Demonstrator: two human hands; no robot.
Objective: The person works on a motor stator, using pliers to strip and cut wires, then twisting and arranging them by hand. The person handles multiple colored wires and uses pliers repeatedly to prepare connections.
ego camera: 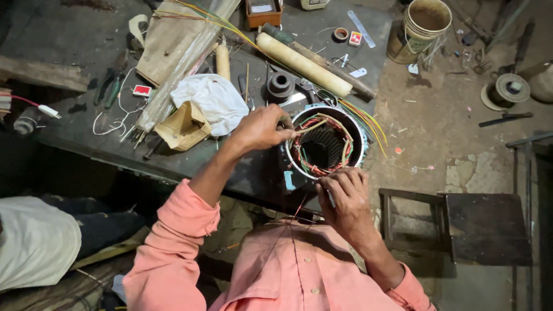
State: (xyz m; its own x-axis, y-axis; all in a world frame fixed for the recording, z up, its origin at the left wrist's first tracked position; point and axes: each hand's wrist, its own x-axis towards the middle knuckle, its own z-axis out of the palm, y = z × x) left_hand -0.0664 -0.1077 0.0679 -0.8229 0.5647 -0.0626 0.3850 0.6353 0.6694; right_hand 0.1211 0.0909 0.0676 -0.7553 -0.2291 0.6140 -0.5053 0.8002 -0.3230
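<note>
We see the left hand (260, 128) closed in a pinch at the upper left rim of the motor stator (324, 147), its fingertips gripping a thin pale strip (305, 129) that runs across the winding. The right hand (344, 194) sits at the lower rim of the same stator, fingers curled narrow against the edge; we cannot tell what it pinches, though thin red wire (295, 216) trails from there toward the chest. The stator thus lies between both hands, touching each, on the near edge of the dark worktop (86, 34).

Inside the round metal housing we note red and green winding wire (311, 168) around a dark slotted core. Yellow and green leads (363, 118) leave the far right rim.

Beyond the left hand lie a white cloth (212, 98) and a folded brown paper piece (183, 125). Behind the stator we see a long cream roll (302, 64) and a dark round pulley (280, 85). Right of the worktop stand a dark stool (484, 227) and a bucket (425, 26) on the floor.
</note>
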